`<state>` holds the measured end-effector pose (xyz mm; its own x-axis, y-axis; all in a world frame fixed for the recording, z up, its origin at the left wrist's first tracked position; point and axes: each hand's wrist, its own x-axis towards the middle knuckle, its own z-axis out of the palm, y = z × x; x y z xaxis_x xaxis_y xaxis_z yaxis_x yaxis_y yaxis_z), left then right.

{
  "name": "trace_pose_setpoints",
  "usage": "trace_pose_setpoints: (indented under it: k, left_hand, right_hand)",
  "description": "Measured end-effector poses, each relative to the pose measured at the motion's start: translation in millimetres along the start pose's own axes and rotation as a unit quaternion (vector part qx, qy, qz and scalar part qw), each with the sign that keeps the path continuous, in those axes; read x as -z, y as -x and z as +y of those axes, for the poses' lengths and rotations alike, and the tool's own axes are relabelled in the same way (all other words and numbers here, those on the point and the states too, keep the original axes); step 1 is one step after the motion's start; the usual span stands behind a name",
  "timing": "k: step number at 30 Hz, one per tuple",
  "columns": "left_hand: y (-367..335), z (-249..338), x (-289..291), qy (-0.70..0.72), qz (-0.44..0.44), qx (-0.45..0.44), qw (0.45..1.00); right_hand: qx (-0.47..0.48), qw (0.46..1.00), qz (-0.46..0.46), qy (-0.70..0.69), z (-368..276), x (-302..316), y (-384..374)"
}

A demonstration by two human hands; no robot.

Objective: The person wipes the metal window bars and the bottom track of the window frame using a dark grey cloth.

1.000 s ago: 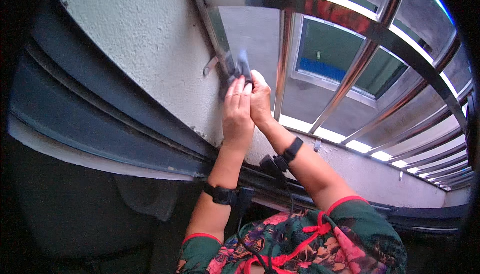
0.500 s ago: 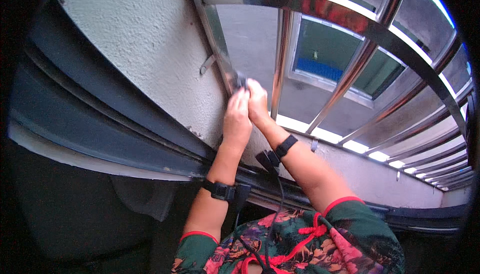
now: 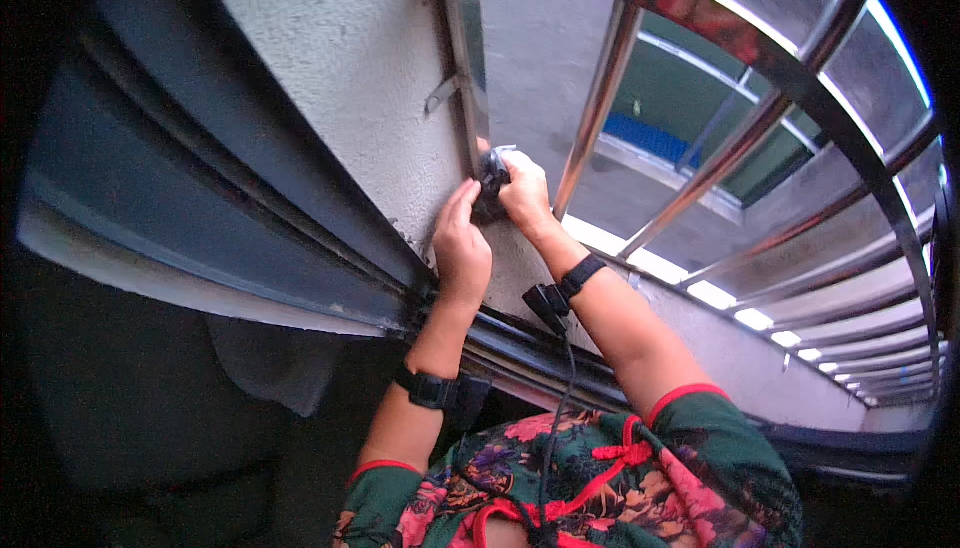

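At the lower corner of a stainless steel window grille (image 3: pixel 470 78), my right hand (image 3: pixel 525 188) is closed on a small dark thing (image 3: pixel 491 173), black and lumpy, with a pale bit near its top. Its kind is too unclear to tell; it lies against or very near the upright steel strip. My left hand (image 3: pixel 463 253) is just left of it, fingers stretched upward and thumb side toward the dark thing. Those fingertips reach the steel strip's lower end; whether they touch the dark thing is unclear. Both wrists wear black straps with small boxes.
Rough whitish wall (image 3: pixel 330 48) rises on the left, with a small metal bracket (image 3: pixel 440 95) fixing the grille. Dark window tracks (image 3: pixel 230 198) run below it. Round steel bars (image 3: pixel 600 108) stand to the right, and a window (image 3: pixel 680 118) shows beyond. A black cable (image 3: pixel 565 388) hangs from the right wrist.
My hands were pressed together around the dark thing; now the left has drawn away a little to the left and down. The whole view has shifted, the grille appearing farther right.
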<state>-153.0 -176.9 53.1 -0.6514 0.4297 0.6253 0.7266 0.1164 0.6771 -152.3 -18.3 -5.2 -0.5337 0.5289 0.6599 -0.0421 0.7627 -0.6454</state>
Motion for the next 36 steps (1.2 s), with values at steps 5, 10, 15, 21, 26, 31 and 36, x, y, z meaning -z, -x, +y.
trace_pose_setpoints:
  k: [5,10,15,21,26,31,36]
  left_hand:
    - [26.9,-7.2,19.6,-0.033,-0.025,0.005,0.999]
    - [41.6,-8.7,7.5,0.017,-0.058,0.013,0.998]
    - [42.8,-21.1,-4.4,-0.041,-0.096,-0.006,0.995]
    - [43.1,-21.7,-8.9,-0.029,-0.118,0.009,0.993]
    - [46.4,-20.4,-5.5,-0.024,-0.102,-0.004,0.995]
    - [46.2,-11.7,3.2,-0.004,-0.072,-0.012,0.997]
    - [50.2,-26.5,3.2,-0.036,-0.070,-0.009,0.997]
  right_hand:
    - [-0.030,0.991,0.099,-0.087,-73.0,17.3,-34.9]
    - [0.043,0.998,0.001,0.048,-18.0,-0.3,3.2]
    - [-0.075,0.990,-0.110,0.041,-20.0,3.7,0.0]
    - [-0.087,0.976,-0.195,0.033,-0.7,4.9,-4.6]
    - [-0.126,0.983,-0.116,0.062,4.5,-5.1,3.8]
    - [-0.093,0.984,-0.039,0.145,-18.1,-11.5,5.5]
    - [-0.166,0.973,-0.051,0.150,-42.7,-11.8,5.5]
